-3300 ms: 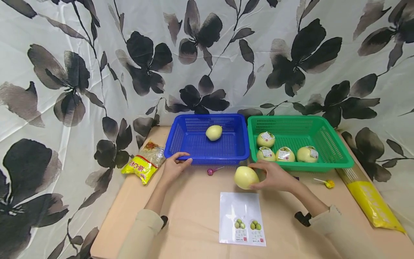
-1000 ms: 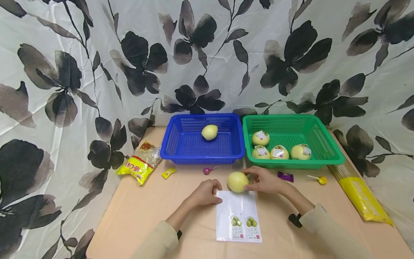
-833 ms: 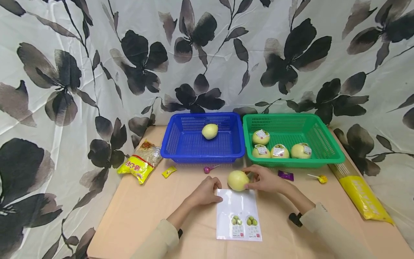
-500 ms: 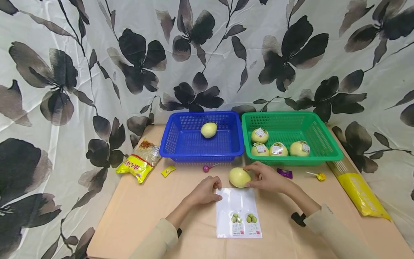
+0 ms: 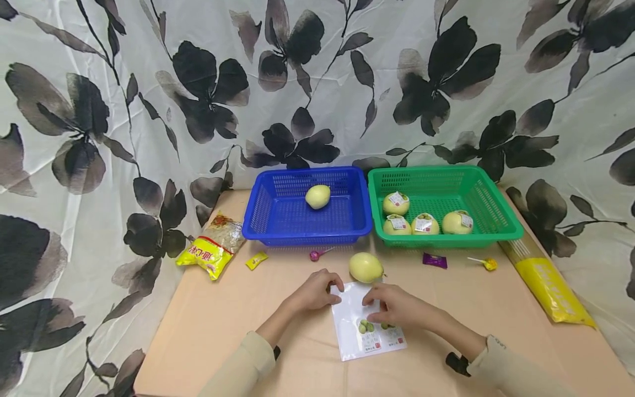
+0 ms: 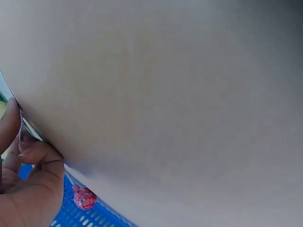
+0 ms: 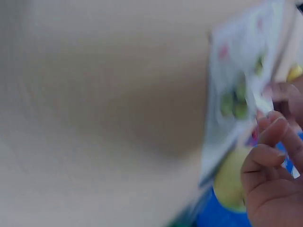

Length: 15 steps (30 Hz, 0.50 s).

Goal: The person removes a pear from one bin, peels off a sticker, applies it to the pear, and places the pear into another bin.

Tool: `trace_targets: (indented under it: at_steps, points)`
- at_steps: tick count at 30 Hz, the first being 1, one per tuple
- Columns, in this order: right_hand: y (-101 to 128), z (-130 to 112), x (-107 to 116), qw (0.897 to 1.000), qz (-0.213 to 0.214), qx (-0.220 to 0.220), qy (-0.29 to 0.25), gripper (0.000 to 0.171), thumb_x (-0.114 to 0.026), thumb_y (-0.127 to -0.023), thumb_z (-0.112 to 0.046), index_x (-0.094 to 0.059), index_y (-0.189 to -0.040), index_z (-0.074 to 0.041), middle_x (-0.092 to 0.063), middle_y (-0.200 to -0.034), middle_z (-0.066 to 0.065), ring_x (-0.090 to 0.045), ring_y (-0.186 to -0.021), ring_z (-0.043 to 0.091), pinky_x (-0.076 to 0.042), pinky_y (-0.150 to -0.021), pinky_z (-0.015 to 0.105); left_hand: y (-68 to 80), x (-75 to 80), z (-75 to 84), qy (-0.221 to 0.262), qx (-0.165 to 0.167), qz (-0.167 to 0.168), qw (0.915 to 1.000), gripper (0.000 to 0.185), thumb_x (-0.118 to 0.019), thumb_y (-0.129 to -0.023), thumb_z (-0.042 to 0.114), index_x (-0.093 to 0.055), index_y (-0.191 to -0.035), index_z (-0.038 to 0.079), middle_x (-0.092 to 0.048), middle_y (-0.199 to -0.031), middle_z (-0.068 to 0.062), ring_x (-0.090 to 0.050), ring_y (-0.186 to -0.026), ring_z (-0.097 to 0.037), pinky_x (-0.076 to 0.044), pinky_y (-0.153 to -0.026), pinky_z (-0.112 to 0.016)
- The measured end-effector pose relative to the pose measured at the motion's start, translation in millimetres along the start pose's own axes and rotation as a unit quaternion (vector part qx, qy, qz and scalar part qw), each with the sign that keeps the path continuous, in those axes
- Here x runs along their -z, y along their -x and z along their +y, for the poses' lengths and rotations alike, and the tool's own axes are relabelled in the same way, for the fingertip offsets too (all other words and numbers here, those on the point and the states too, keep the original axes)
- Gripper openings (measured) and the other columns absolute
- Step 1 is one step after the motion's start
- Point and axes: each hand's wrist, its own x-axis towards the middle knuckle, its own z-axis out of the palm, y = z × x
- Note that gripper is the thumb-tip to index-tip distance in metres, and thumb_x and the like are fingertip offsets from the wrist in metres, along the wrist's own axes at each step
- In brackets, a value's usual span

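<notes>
My left hand (image 5: 316, 290) pinches the upper left corner of a white sticker sheet (image 5: 349, 314), which lies slightly turned on the table. Two printed labels with green fruit pictures are near the sheet's lower edge. Over the sheet's right half is my right hand (image 5: 394, 306), thumb and forefinger apart with nothing between them, partly covering the labels. A pale yellow round fruit (image 5: 366, 267) with a short stem rests just beyond the sheet. In the right wrist view the sheet (image 7: 232, 66) is blurred, with the right hand (image 7: 274, 179) beside it.
Behind stand a blue basket (image 5: 307, 241) with one unlabelled fruit and a green basket (image 5: 446, 241) with several labelled ones. Along the front lie a yellow candy (image 5: 256, 260), lollipops (image 5: 315, 256) and a purple candy (image 5: 434, 261). Snack bags (image 5: 204, 255) flank the table.
My left hand has gone from the blue basket's rim to the sheet's corner. My right hand has let go of the fruit and moved down over the sheet, which has turned slightly.
</notes>
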Motion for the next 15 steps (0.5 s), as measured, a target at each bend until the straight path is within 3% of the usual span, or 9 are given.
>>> trace_targets:
  at_steps: [6, 15]
  points:
    - [3.4, 2.4, -18.2, 1.000, -0.013, -0.028, 0.008, 0.023, -0.081, -0.090, -0.017, -0.072, -0.109, -0.009, -0.060, -0.100, -0.002, -0.049, -0.077, 0.005, -0.044, -0.068, 0.020, -2.5, -0.4, 2.3, -0.004, -0.008, -0.001, 1.0000, 0.013, -0.082, -0.087, 0.009, -0.074, -0.097, 0.011, -0.069, -0.089, -0.003, -0.057, -0.082, -0.012, -0.045, -0.077, -0.024]
    - [-2.1, -0.8, -29.7, 0.999, 0.004, -0.009, 0.039, 0.012, -0.080, -0.088, -0.012, -0.068, -0.090, -0.014, -0.056, -0.089, -0.003, -0.043, -0.075, 0.002, -0.040, -0.066, 0.019, -3.4, 0.0, 5.3, 0.001, -0.012, -0.001, 0.9999, 0.023, -0.088, -0.082, 0.013, -0.074, -0.101, 0.010, -0.066, -0.092, -0.008, -0.054, -0.084, -0.014, -0.044, -0.077, -0.024]
